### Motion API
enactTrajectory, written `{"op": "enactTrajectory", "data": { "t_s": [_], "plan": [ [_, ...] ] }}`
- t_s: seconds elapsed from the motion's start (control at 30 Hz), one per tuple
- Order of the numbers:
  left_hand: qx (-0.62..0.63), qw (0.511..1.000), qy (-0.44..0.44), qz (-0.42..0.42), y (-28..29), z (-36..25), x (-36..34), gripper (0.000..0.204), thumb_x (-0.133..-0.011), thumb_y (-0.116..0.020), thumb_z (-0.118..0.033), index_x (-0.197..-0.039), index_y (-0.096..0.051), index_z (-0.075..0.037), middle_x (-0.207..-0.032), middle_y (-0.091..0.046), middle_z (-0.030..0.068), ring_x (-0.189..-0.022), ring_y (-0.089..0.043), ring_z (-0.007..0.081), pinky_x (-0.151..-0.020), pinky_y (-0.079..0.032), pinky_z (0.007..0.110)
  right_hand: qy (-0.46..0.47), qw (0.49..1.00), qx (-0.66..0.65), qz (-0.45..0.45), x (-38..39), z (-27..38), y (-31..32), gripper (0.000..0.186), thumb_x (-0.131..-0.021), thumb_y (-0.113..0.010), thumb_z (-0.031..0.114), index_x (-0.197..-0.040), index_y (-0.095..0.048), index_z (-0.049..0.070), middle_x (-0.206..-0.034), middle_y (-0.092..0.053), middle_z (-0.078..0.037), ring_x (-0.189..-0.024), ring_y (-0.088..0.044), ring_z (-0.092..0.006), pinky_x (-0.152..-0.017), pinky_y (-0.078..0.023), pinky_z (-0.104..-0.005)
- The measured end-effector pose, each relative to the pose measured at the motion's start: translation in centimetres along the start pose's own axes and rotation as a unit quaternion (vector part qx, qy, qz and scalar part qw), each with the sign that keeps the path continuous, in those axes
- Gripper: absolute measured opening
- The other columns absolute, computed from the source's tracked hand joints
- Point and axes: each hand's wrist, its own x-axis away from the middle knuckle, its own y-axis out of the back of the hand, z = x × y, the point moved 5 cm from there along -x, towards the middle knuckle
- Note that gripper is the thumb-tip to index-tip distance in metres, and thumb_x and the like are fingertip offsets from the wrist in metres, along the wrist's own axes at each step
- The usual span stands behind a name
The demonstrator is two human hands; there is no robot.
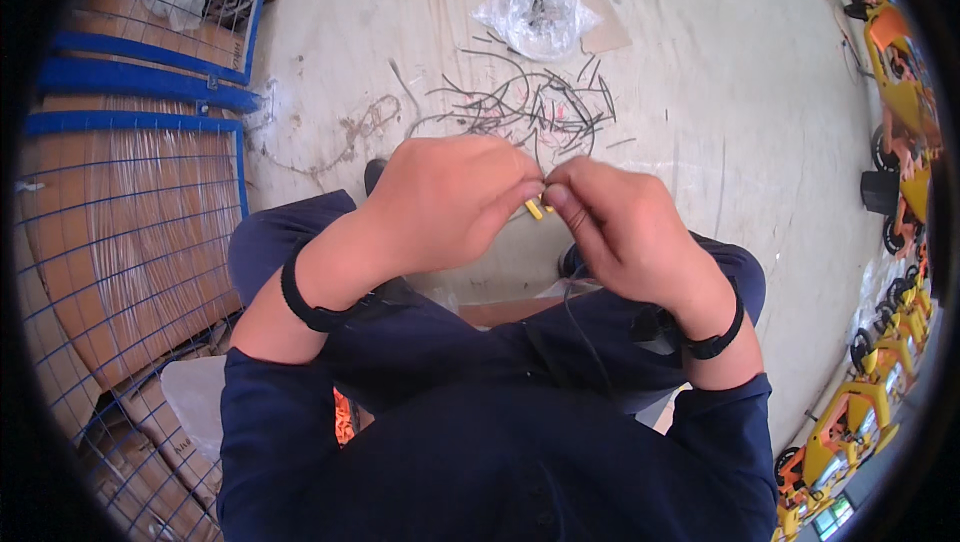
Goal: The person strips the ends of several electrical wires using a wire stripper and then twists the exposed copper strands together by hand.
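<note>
My left hand (440,204) and my right hand (628,227) meet in front of me, both closed in a pinch with fingertips touching. From beneath the fingertips pokes a small yellow piece (534,209), slim and straight. A second bit of yellow shows beside it at the right fingertips; its kind is too small to tell. The fingers hide the rest of what they pinch. Just beyond my hands, a loose scatter of short dark wires (560,117) lies on the floor. A thin dark cord (585,337) runs down over my lap below the right hand.
Past the wires, a clear plastic bag (540,14) with dark contents lies on a cardboard piece (606,27). A blue wire-mesh cage (130,122) with wrapped cardboard boxes (150,242) stands at left. Yellow and orange wheeled machines (850,422) line the right side. The pale floor (340,32) is stained.
</note>
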Motion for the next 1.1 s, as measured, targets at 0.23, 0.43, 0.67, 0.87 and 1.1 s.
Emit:
{"op": "enactTrajectory", "data": {
  "t_s": [0.23, 0.43, 0.67, 0.87, 1.1],
  "plan": [
    [0.103, 0.988, -0.061, 0.098, -0.8, -2.4, 4.1, 0.017, -0.067, -0.072, -0.006, -0.082, -0.063, -0.005, -0.064, -0.049, 0.0058, -0.051, -0.049, 0.0218, -0.047, -0.034, 0.034, 0.023, 0.978, -0.13, 0.161, 3.6, 1.4, -1.6, 0.019, -0.076, -0.064, 0.003, -0.095, -0.06, 0.005, -0.068, -0.059, -0.012, -0.059, -0.061, -0.0315, -0.05, -0.047, -0.0378],
    [0.09, 0.988, -0.068, 0.105, -0.1, -1.2, 4.3, 0.014, -0.07, -0.071, -0.012, -0.08, -0.061, -0.009, -0.064, -0.05, 0.001, -0.051, -0.05, 0.0171, -0.046, -0.031, 0.031, 0.029, 0.976, -0.162, 0.145, 3.3, 1.0, -0.9, 0.021, -0.079, -0.066, 0.003, -0.099, -0.061, 0.004, -0.069, -0.06, -0.009, -0.057, -0.059, -0.0272, -0.053, -0.044, -0.0369],
    [0.094, 0.993, -0.024, 0.074, 3.1, 1.0, 4.4, 0.019, -0.062, -0.073, -0.006, -0.079, -0.064, -0.004, -0.067, -0.054, 0.0058, -0.048, -0.049, 0.0205, -0.043, -0.032, 0.031, -0.003, 0.975, -0.164, 0.147, 3.8, -0.9, 2.2, 0.013, -0.08, -0.066, 0.001, -0.092, -0.062, 0.001, -0.069, -0.06, -0.009, -0.054, -0.055, -0.027, -0.061, -0.04, -0.0379],
    [0.059, 0.996, 0.027, 0.053, 6.4, 2.7, 4.2, 0.011, -0.075, -0.066, -0.012, -0.077, -0.063, -0.002, -0.063, -0.056, 0.0056, -0.047, -0.051, 0.0236, -0.043, -0.037, 0.03, -0.013, 0.98, -0.136, 0.142, 3.7, -1.9, 4.1, 0.005, -0.085, -0.062, 0.005, -0.087, -0.064, 0.001, -0.069, -0.063, -0.011, -0.062, -0.064, -0.03, -0.056, -0.05, -0.0355],
    [0.23, 0.95, 0.209, 0.013, 4.7, 6.7, 5.1, 0.027, -0.094, -0.054, -0.024, -0.08, -0.058, -0.001, -0.068, -0.057, 0.0049, -0.055, -0.046, 0.0104, -0.051, -0.036, 0.029, -0.126, 0.986, -0.092, 0.061, 2.9, -4.8, 1.8, 0.009, -0.09, -0.056, 0.007, -0.096, -0.062, 0.004, -0.077, -0.061, -0.015, -0.065, -0.06, -0.0346, -0.059, -0.048, -0.0379]
  ]
}}
